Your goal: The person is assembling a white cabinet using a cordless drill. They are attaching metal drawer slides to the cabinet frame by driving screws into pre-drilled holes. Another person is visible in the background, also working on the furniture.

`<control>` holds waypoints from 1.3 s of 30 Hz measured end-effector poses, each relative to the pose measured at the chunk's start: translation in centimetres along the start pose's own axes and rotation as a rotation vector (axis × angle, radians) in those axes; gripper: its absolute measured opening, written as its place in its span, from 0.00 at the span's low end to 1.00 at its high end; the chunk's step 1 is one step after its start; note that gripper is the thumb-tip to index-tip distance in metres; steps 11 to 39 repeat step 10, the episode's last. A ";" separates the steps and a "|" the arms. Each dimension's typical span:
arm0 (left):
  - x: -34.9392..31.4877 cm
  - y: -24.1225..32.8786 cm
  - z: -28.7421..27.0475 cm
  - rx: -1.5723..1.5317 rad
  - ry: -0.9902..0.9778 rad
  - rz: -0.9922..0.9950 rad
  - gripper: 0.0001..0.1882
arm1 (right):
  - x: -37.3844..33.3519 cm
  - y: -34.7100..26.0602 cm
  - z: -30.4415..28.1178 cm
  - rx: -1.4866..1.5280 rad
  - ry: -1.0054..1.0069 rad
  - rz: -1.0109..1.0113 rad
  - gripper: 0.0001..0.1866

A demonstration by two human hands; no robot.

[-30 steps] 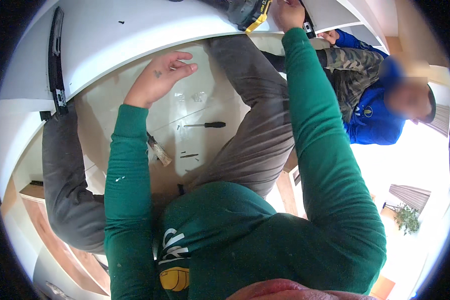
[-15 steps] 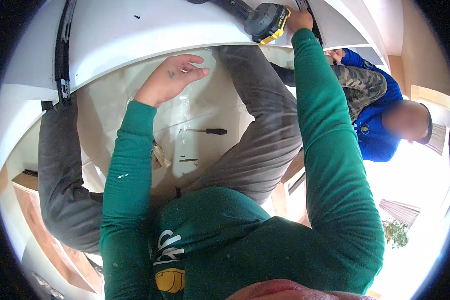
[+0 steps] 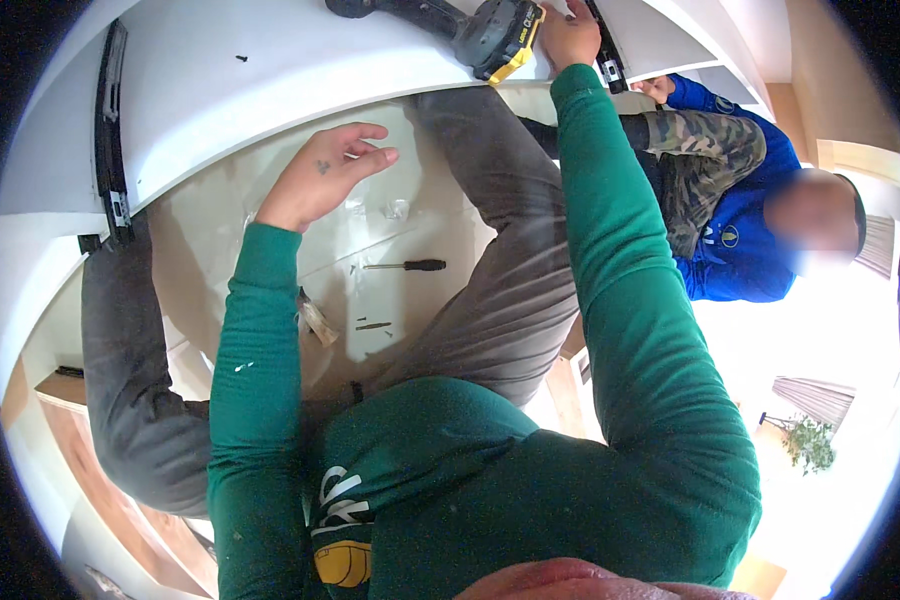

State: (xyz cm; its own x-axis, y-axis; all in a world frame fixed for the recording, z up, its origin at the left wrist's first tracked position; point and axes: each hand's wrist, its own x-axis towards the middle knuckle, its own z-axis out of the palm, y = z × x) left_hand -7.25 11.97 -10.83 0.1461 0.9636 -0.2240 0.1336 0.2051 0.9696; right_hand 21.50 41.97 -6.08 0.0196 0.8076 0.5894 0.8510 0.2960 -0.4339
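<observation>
My right hand (image 3: 572, 38) reaches into the white cabinet, beside the black drawer slide (image 3: 606, 45) on its right wall. Its fingers are curled together near the upper edge of the view; what they hold, if anything, is hidden. Just left of it a black and yellow cordless drill (image 3: 485, 42) lies on the white panel. My left hand (image 3: 320, 178) hangs over the floor between my legs, thumb and fingers apart and loosely bent, holding nothing. Another drawer slide (image 3: 112, 130) is fixed to the left wall. A small dark screw (image 3: 241, 58) lies on the panel.
On the floor (image 3: 270, 270) lie a black-handled screwdriver (image 3: 425, 265), a paintbrush (image 3: 317, 322), a thin bit (image 3: 373, 325) and small screws. A co-worker in blue (image 3: 740, 245) sits close on the right, one hand near the cabinet. The cabinet's front edge (image 3: 300, 122) curves across the view.
The whole view has shifted slightly, so the cabinet and drill appear farther left. My right hand stays by the right slide, with more of the slide showing below it. My left hand keeps its pose.
</observation>
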 end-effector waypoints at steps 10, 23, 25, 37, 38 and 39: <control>0.7 -0.1 1.6 -0.031 -0.049 0.002 0.35 | -1.0 -0.7 -1.4 0.149 -0.122 0.050 0.18; 0.7 -0.1 1.6 -0.031 -0.049 0.002 0.35 | -1.0 -0.7 -1.4 0.149 -0.122 0.050 0.18; 0.7 -0.1 1.6 -0.031 -0.049 0.002 0.35 | -1.0 -0.7 -1.4 0.149 -0.122 0.050 0.18; 0.7 -0.1 1.6 -0.031 -0.049 0.002 0.35 | -1.0 -0.7 -1.4 0.149 -0.122 0.050 0.18; 0.7 -0.1 1.6 -0.031 -0.049 0.002 0.35 | -1.0 -0.7 -1.4 0.149 -0.122 0.050 0.18; 0.7 -0.1 1.6 -0.031 -0.049 0.002 0.35 | -1.0 -0.7 -1.4 0.149 -0.122 0.050 0.18</control>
